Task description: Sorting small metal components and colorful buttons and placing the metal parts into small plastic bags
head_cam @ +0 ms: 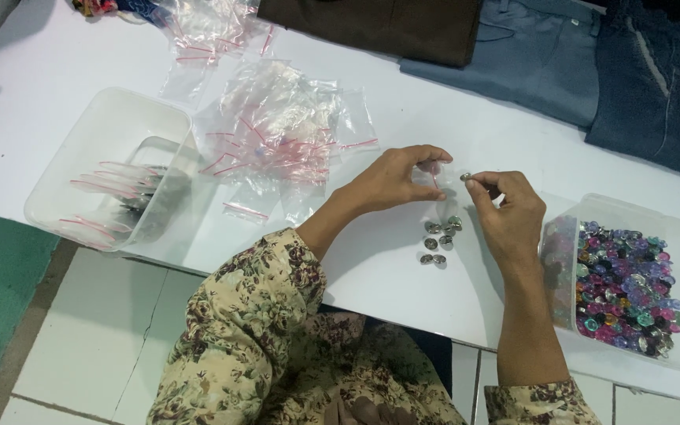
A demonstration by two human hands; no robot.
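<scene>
We sit at a white bench (pixel 403 110) over a pale tiled floor (pixel 96 330). Our left hand (pixel 393 178) fingers pinch a small clear plastic bag (pixel 432 175). Our right hand (pixel 507 208) fingers pinch a tiny silver button (pixel 465 177) just beside the bag. A pile of clear bags with red strips (pixel 277 118) lies near a clear tub (pixel 112 169). Another tub of shiny coloured gems (pixel 625 287) stands at the right.

A single head-worn camera looks steeply down from above the person's chest, facing forward across a white table (pixel 57 71) at close range (only one view, so nothing is shared), with both forearms entering from the bottom edge and folded garments (pixel 529 55) along the top.
</scene>
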